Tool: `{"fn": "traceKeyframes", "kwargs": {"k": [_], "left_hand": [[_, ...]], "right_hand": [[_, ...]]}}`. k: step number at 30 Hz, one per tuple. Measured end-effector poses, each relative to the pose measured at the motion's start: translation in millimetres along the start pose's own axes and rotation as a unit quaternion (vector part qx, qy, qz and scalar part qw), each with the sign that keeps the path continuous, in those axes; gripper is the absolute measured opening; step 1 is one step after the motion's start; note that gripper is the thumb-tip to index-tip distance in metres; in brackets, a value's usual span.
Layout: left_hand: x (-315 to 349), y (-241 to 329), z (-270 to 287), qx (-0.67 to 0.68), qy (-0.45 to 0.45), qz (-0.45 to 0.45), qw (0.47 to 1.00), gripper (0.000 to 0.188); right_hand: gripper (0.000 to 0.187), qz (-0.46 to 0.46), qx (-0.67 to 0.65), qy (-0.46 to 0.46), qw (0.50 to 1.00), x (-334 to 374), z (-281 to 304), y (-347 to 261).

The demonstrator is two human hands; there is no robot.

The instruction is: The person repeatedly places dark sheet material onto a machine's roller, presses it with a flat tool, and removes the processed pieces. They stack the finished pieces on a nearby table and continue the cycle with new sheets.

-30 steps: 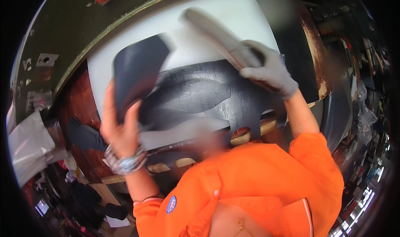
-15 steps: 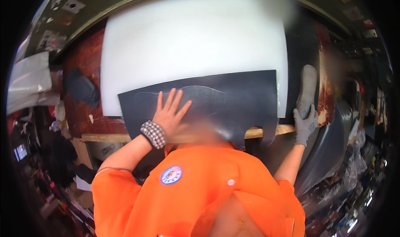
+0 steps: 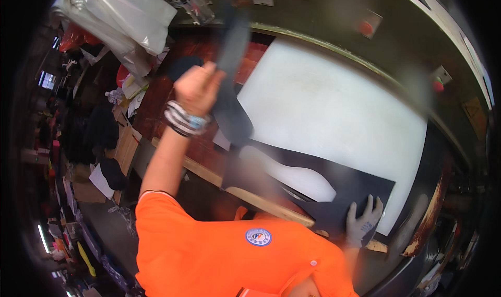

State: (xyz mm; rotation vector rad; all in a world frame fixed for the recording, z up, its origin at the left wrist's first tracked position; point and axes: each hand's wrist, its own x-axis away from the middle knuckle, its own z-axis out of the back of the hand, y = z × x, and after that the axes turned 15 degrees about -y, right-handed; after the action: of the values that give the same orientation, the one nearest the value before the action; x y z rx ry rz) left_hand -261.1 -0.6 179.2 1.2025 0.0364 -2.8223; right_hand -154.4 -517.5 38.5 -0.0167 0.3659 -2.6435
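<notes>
My left hand [image 3: 198,88], bare with a checked band at the wrist, is raised over the table's left side. Its fingers are closed on a dark sole-shaped piece [image 3: 235,44], smeared by motion; whether it is one piece or two I cannot tell. A dark sheet [image 3: 360,185] lies on the near part of the white board [image 3: 339,104]. Through a sole-shaped hole in the sheet, white shows. My right hand [image 3: 364,223], in a grey glove, rests with fingers spread on the sheet's right end. A grey sole-shaped thing [image 3: 416,216] lies right of the board.
A green machine beam [image 3: 323,20] with red buttons runs behind the board. Clear plastic sheeting [image 3: 120,20] hangs at the far left. More dark material [image 3: 185,66] lies on the red-brown tabletop [image 3: 162,106]. A wooden strip [image 3: 271,205] edges the table's near side.
My view has swung left. The left hand rose off the sheet and now grips a dark piece. My right hand left the grey sole-shaped thing for the sheet, where a sole-shaped hole now shows.
</notes>
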Motion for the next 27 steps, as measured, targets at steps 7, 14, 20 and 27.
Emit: {"fn": "traceKeyframes", "kwargs": {"k": [7,14,20,27], "left_hand": [[74.1,-161.0,9.3,-0.035,-0.144,0.006,0.989,0.045],[195.8,-63.8,-8.3,0.062,-0.250,0.197,0.946,0.023],[201.4,84.6,-18.0,0.373,-0.378,0.271,0.803,0.049],[138.9,63.7,-69.8,0.437,-0.339,0.020,0.833,0.075]], "right_hand": [[0.053,-0.039,0.054,0.059,0.996,7.6,-24.8,16.1],[0.065,-0.394,0.055,0.160,0.904,14.6,-27.4,41.9],[0.044,-0.403,-0.284,0.203,0.846,46.7,-8.2,21.5],[0.018,-0.417,-0.381,0.338,0.753,170.6,1.7,-41.1]]}}
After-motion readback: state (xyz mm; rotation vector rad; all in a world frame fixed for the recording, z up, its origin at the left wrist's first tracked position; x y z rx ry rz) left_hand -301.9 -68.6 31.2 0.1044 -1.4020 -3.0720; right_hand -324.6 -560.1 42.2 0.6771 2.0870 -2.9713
